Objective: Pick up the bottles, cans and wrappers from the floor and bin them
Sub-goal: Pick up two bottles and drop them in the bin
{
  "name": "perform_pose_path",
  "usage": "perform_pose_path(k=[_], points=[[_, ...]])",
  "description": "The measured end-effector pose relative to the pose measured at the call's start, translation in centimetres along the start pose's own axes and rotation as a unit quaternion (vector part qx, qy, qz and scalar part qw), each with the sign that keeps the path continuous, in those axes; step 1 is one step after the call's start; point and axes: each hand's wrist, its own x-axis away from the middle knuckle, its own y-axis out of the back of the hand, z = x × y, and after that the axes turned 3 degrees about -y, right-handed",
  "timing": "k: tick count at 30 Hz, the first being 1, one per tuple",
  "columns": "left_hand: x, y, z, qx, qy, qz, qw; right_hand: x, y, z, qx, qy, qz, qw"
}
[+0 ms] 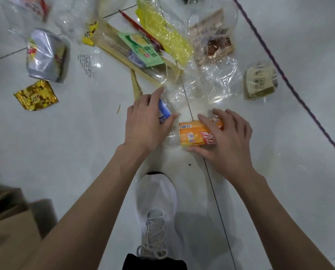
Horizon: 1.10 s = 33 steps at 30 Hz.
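Now orange wrapper (198,134) within right grip (227,145).

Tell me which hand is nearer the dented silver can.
Left. The left hand is below-right of the silver can; the right hand sits farther right still.

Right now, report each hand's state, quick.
Left hand: grips the blue-labelled item.
Right hand: grips the orange-labelled bottle.

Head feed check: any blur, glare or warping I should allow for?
Head view: can and top-left wrapper blurred; glare on the clear plastic; left hand on the blue pack and right hand on the orange pack sharp; slight wide-angle bowing at edges.
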Motion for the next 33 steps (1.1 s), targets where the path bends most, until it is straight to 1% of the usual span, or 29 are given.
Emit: perform_pose_path(k=[4,8,11,14,18,21,25,29,30,31,33], points=[[0.7,0.5,0.0,0.006,-0.007,-0.017,1.000,1.0,-0.8,-0.5,-0.010,-0.019,-0.033,0.999],[1.8,2.8,-1.2,0.025,-0.014,-0.030,0.999,2.6,0.9,-0.3,-0.029,-0.066,-0.047,0.996],[2.7,6.0,-4.0,0.038,-0.031,-0.041,0.998,4.6,4.5,-0.3,-0.058,-0.118,-0.071,0.989],[3.5,10.0,-8.4,0.043,-0.067,-0.039,0.996,7.2,10.3,-0.2,-0.094,-0.204,-0.105,0.969],[4.2,15.8,-16.7,0.045,-0.125,-0.026,0.991,10.4,20.1,-0.1,-0.142,-0.294,-0.150,0.933],[5.2,19.7,-24.4,0.029,-0.177,-0.019,0.984,13.0,27.9,-0.4,-0.168,-0.336,-0.198,0.905],[8.9,23.7,-35.2,0.046,-0.238,-0.024,0.970,17.9,37.3,-2.0,-0.195,-0.376,-0.290,0.858],[14.4,24.3,-45.5,0.049,-0.286,-0.017,0.957,25.1,44.3,-5.1,-0.210,-0.411,-0.320,0.827],[16.3,23.9,-47.8,0.052,-0.297,-0.009,0.953,27.1,45.6,-6.4,-0.211,-0.423,-0.328,0.818],[19.2,22.5,-51.6,0.053,-0.319,0.008,0.946,30.7,47.1,-8.8,-0.216,-0.445,-0.338,0.801],[22.8,20.6,-55.6,0.066,-0.337,0.029,0.939,34.9,48.4,-11.4,-0.220,-0.468,-0.336,0.788]])
